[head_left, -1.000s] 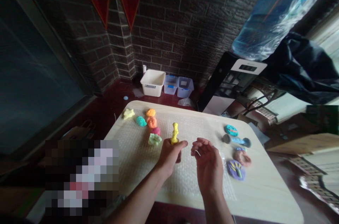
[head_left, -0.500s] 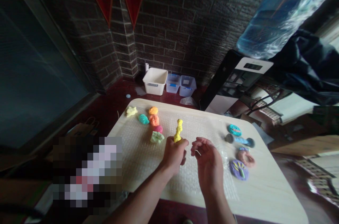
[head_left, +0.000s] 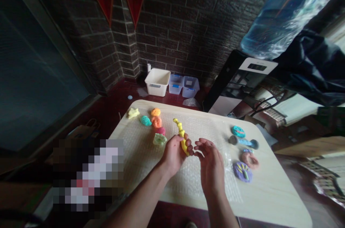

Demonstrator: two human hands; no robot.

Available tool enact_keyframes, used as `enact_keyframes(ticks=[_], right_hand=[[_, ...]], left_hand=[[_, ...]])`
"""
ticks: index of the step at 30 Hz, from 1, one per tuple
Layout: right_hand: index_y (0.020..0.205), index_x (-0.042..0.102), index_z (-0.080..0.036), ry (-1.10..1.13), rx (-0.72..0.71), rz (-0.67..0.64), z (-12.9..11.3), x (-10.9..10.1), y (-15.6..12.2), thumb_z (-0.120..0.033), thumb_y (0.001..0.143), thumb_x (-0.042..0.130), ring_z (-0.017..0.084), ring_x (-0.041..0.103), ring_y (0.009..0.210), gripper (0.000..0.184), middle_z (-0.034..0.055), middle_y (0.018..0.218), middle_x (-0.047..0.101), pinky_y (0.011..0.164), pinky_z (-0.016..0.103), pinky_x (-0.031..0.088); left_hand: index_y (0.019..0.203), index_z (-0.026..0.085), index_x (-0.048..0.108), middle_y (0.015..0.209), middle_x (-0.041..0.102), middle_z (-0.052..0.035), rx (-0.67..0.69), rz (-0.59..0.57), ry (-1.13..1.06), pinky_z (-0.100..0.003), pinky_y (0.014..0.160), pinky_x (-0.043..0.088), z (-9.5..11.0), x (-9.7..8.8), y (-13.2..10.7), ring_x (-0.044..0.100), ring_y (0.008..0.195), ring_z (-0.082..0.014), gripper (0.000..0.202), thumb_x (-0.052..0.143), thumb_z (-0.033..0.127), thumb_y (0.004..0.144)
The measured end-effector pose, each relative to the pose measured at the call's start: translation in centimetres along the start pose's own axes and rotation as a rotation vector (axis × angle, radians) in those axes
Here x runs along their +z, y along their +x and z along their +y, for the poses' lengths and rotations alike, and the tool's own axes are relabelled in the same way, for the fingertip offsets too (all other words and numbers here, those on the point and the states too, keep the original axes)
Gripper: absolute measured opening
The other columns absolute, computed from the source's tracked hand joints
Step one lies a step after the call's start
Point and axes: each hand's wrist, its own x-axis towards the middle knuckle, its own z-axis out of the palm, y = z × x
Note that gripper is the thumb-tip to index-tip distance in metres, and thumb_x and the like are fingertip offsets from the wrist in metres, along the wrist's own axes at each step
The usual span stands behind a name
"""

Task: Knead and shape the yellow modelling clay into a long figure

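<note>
On the wooden table point(head_left: 269, 192), over a sheet of bubble wrap point(head_left: 142, 163), two groups of modelled clay pieces already lie finished. In the upper left of the tabletop there is a pale yellow star point(head_left: 133, 113), a teal lump point(head_left: 145, 120), two orange pieces point(head_left: 155, 116), a pink bit point(head_left: 161, 130) and a light green shape point(head_left: 159, 139). At the right there is a teal disc point(head_left: 238, 131), a blue dumbbell-like piece point(head_left: 244, 142), a pinkish ring point(head_left: 249, 159) and a purple disc with yellow-green lines point(head_left: 243, 171).

One piece is off the table: a knobbly yellow clay strip point(head_left: 180, 131), held just above the middle of the wrap and slanting up and to the left. It looks partly shaped, with bumps along its length, so by my reading the work on it is unfinished.

The left hand point(head_left: 174, 152) comes in from the lower left with the forearm raised, and its thumb and fingers are closed around the strip's lower end. The right hand point(head_left: 211, 159) is palm-down with the wrist straight and the fingers loosely curled. Its fingertips point(head_left: 196, 146) are just beside the left hand's. Whether they touch the clay or pinch anything cannot be told.
</note>
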Motion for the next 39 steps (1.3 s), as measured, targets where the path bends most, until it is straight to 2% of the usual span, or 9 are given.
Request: enact_keyframes(ticks=[5,9,12,17,20,26,32,36,39], right_hand=[[0.096,0.073,-0.020,-0.260,-0.162,0.029,0.0,-0.4,0.0,-0.045,0.089,0.072,0.022,0.065,0.089,0.025,0.0055,0.096,0.072,0.072,0.031,0.050],[0.100,0.074,-0.019,-0.465,-0.189,-0.163,-0.2,0.1,-0.3,-0.055,0.095,0.068,0.023,0.065,0.085,0.036,0.0069,0.094,0.072,0.075,0.034,0.053],[0.106,0.075,-0.019,-0.496,-0.164,-0.283,-0.2,0.5,-0.4,-0.058,0.096,0.066,0.023,0.064,0.082,0.041,0.0071,0.091,0.072,0.074,0.035,0.054],[0.098,0.074,-0.019,-0.291,-0.080,-0.380,0.1,0.4,-0.2,-0.056,0.094,0.072,0.018,0.060,0.071,0.038,0.0039,0.081,0.067,0.064,0.031,0.050],[0.090,0.073,-0.018,-0.211,0.025,-0.436,0.1,0.3,-0.3,-0.051,0.094,0.073,0.015,0.055,0.064,0.033,0.0011,0.074,0.062,0.060,0.028,0.045],[0.095,0.072,-0.019,-0.058,0.204,-0.387,0.1,0.2,-0.8,-0.039,0.089,0.074,0.016,0.061,0.069,0.021,0.0018,0.085,0.065,0.065,0.030,0.049],[0.095,0.069,-0.018,-0.357,0.053,-0.490,0.6,-0.1,-0.2,-0.035,0.086,0.075,0.016,0.056,0.066,0.020,0.0008,0.078,0.064,0.060,0.029,0.045],[0.081,0.065,-0.017,-0.497,0.020,-0.494,1.0,-0.3,-0.1,-0.034,0.089,0.070,0.016,0.056,0.062,0.019,0.0008,0.067,0.062,0.058,0.029,0.043],[0.083,0.065,-0.017,-0.430,0.052,-0.503,0.8,-0.2,-0.4,-0.037,0.088,0.074,0.014,0.053,0.057,0.022,-0.0011,0.065,0.059,0.053,0.028,0.042]], left_hand=[[0.087,0.017,0.071,0.088,0.073,-0.0082,0.091,0.003,0.034,-0.033,0.078,0.049,-0.5,-0.6,0.5,0.067,0.089,-0.0236,0.023,0.073,0.037,0.076],[0.091,0.015,0.081,0.103,0.078,-0.0097,0.138,-0.055,0.110,-0.034,0.092,0.045,-0.9,-0.9,0.4,0.067,0.106,-0.0264,0.023,0.082,0.030,0.074],[0.091,0.015,0.084,0.109,0.079,-0.0105,0.127,-0.113,0.143,-0.034,0.091,0.045,-0.9,-0.7,0.1,0.066,0.108,-0.0272,0.021,0.081,0.028,0.075],[0.109,0.014,0.082,0.108,0.077,-0.0123,0.043,-0.150,0.138,-0.027,0.055,0.037,-0.3,-0.5,-0.4,0.062,0.074,-0.0179,0.041,0.069,0.031,0.075],[0.122,0.011,0.077,0.101,0.075,-0.0126,-0.003,-0.152,0.112,-0.026,0.044,0.031,0.1,-0.5,-0.4,0.052,0.055,-0.0132,0.058,0.062,0.041,0.075],[0.118,0.010,0.078,0.089,0.069,-0.0080,-0.026,-0.156,0.129,-0.024,0.036,0.028,0.4,-0.7,-0.6,0.055,0.052,-0.0123,0.053,0.067,0.048,0.082],[0.111,0.010,0.081,0.063,0.060,-0.0011,-0.014,-0.230,0.234,-0.022,0.036,0.031,-0.2,-1.0,-0.6,0.046,0.043,-0.0102,0.043,0.068,0.044,0.086],[0.104,0.010,0.082,0.067,0.063,-0.0025,-0.005,-0.236,0.237,-0.021,0.036,0.032,-0.4,-1.1,-0.6,0.047,0.044,-0.0094,0.036,0.070,0.035,0.083],[0.107,0.008,0.082,0.065,0.065,-0.0044,-0.038,-0.257,0.216,-0.023,0.033,0.032,-0.3,-1.2,-0.5,0.051,0.043,-0.0132,0.040,0.066,0.036,0.083]])
